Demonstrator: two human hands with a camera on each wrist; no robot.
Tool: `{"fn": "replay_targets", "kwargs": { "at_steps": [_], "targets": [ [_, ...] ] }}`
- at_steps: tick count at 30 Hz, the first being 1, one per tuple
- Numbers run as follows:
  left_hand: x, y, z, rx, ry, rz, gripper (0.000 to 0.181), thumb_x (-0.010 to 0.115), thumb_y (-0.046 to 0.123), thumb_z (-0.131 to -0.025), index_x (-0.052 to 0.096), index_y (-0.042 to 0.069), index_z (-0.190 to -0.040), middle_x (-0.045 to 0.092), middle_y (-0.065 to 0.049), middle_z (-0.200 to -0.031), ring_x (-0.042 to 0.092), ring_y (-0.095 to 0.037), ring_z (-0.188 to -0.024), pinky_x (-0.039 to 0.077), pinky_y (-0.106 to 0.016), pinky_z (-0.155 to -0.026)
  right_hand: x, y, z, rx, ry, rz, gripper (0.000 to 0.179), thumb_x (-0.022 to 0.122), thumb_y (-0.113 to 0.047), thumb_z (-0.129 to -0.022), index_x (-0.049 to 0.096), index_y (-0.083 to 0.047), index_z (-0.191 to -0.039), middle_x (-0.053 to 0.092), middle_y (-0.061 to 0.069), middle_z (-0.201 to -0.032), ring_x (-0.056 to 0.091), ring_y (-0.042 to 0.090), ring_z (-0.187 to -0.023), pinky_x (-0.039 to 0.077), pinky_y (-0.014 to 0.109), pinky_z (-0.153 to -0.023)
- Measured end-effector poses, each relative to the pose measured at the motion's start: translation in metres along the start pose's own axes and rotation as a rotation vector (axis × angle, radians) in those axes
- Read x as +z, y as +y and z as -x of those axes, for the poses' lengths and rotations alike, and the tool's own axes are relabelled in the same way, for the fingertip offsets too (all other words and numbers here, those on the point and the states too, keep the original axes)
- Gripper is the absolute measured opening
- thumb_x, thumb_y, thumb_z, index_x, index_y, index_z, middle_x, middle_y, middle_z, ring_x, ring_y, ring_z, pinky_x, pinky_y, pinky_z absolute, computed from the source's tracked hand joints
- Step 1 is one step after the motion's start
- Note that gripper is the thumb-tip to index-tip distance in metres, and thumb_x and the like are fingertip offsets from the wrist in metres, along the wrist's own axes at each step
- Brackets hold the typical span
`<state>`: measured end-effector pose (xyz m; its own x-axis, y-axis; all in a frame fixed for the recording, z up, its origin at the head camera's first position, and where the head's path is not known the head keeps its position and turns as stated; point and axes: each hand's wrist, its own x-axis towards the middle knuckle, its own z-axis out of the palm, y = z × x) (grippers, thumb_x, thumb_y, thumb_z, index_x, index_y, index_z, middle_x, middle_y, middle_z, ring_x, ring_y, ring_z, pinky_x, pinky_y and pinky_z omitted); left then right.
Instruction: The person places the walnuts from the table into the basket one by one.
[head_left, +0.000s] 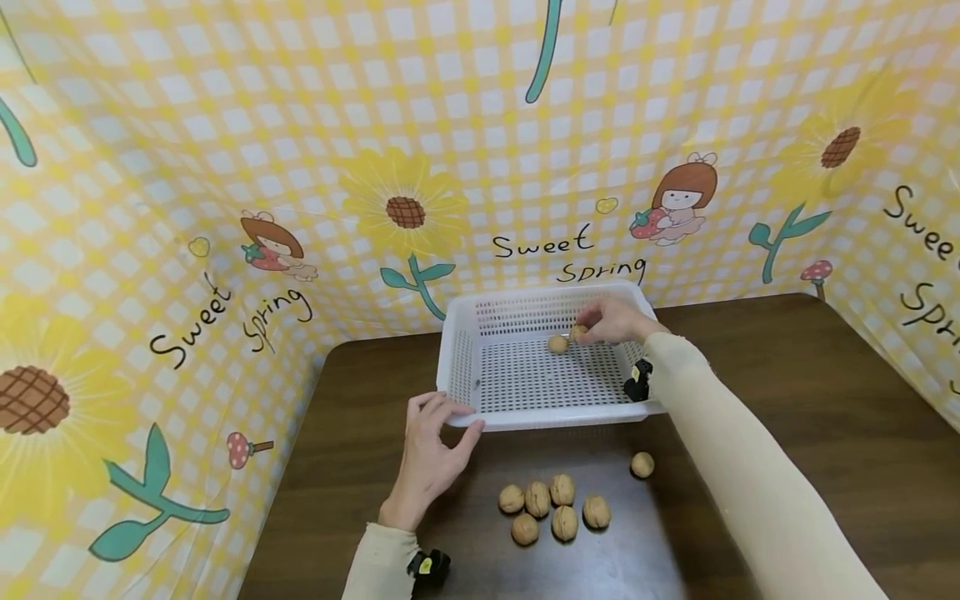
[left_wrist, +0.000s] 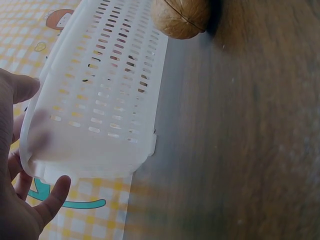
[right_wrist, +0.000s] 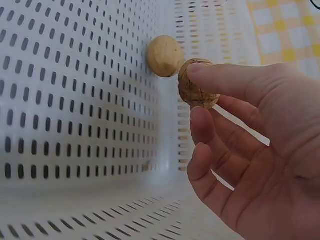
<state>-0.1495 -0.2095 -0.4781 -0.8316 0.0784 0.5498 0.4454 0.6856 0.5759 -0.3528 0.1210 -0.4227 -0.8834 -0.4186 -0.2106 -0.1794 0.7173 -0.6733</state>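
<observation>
A white perforated plastic basket [head_left: 555,417] stands on the brown table. My right hand [head_left: 617,321] reaches inside it near the back and pinches a walnut [right_wrist: 199,85] between thumb and fingers. Beside that one, another walnut [head_left: 557,344] lies on the basket floor. At the basket's near left corner, my left hand [head_left: 433,450] grips the rim, thumb on the front side and fingers over the corner; the left wrist view shows the basket rim [left_wrist: 31,130] between thumb and fingers.
Several walnuts [head_left: 537,499] lie grouped on the table in front of the basket. A lone walnut [head_left: 642,465] sits to their right. A yellow checked cloth [head_left: 510,133] with flower prints hangs behind and beside the table [head_left: 360,392].
</observation>
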Motion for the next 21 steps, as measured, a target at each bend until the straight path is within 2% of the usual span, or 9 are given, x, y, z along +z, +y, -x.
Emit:
{"fn": "replay_targets", "kwargs": {
  "at_steps": [2,6,9,15,21],
  "targets": [
    [0.0,-0.001,0.001,-0.003,0.001,-0.004,0.015,0.086,0.024,-0.089,0.077,0.017,-0.098,0.075,-0.004,-0.107,0.051,-0.032,-0.121,0.039,-0.05,-0.106,0.004,0.001,-0.002,-0.003,-0.011,-0.001,0.048,0.078,-0.019,-0.095,0.065,0.003,-0.136,0.068,0.024,-0.137,0.067,0.027,-0.106,0.057,0.033,-0.079],
    [0.0,-0.001,0.001,-0.006,-0.006,-0.006,0.015,0.085,0.025,-0.089,0.077,0.018,-0.098,0.075,-0.003,-0.108,0.051,-0.031,-0.121,0.039,-0.051,-0.107,0.01,0.002,-0.004,-0.005,-0.025,0.01,0.051,0.077,-0.018,-0.096,0.063,0.004,-0.14,0.066,0.025,-0.14,0.064,0.035,-0.123,0.057,0.043,-0.097],
    [0.0,0.0,-0.001,0.003,-0.014,-0.001,0.014,0.085,0.026,-0.089,0.077,0.018,-0.099,0.075,-0.003,-0.108,0.051,-0.032,-0.122,0.038,-0.052,-0.108,0.011,0.004,-0.002,0.009,-0.028,0.025,0.051,0.077,-0.016,-0.096,0.062,0.005,-0.14,0.066,0.026,-0.14,0.062,0.038,-0.129,0.053,0.05,-0.107],
    [0.0,0.001,-0.001,0.016,-0.011,0.002,0.014,0.085,0.025,-0.089,0.077,0.018,-0.099,0.075,-0.002,-0.106,0.052,-0.032,-0.121,0.038,-0.05,-0.107,0.016,0.011,-0.009,0.012,-0.044,0.059,0.048,0.078,-0.014,-0.094,0.065,0.005,-0.137,0.068,0.025,-0.136,0.063,0.037,-0.124,0.052,0.051,-0.108],
    [-0.002,0.0,-0.001,0.009,-0.007,-0.003,0.014,0.085,0.025,-0.089,0.077,0.018,-0.099,0.075,-0.002,-0.106,0.052,-0.032,-0.122,0.038,-0.051,-0.108,0.018,0.01,-0.012,0.014,-0.052,0.058,0.05,0.078,-0.012,-0.093,0.063,0.006,-0.138,0.066,0.026,-0.138,0.062,0.038,-0.127,0.052,0.05,-0.109]
  ]
}}
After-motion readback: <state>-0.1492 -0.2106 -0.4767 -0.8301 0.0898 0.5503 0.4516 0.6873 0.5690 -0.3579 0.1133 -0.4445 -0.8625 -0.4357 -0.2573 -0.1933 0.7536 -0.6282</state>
